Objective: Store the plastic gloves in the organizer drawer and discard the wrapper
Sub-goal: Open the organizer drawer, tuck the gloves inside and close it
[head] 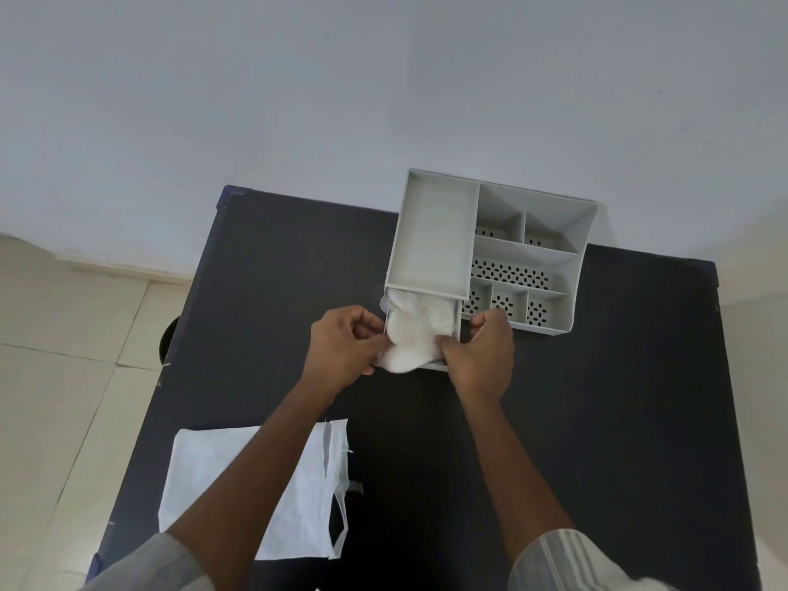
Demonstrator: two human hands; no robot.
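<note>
A grey organizer (435, 232) with several compartments stands at the far side of the dark table. Its drawer (458, 322) is pulled out toward me at the lower left. A bundle of whitish plastic gloves (415, 330) lies in the drawer and bulges over its front edge. My left hand (345, 343) pinches the bundle's left side at the drawer's left wall. The bundle's right side is gripped by my right hand (482, 356), at the drawer's right front corner. A flat white bag-like wrapper (298, 496) lies near the table's front left, partly under my left forearm.
The dark table (618, 398) has bare surface to the right of my arms. A dark round object (168, 339) shows on the tiled floor just past the table's left edge. A pale wall rises behind the organizer.
</note>
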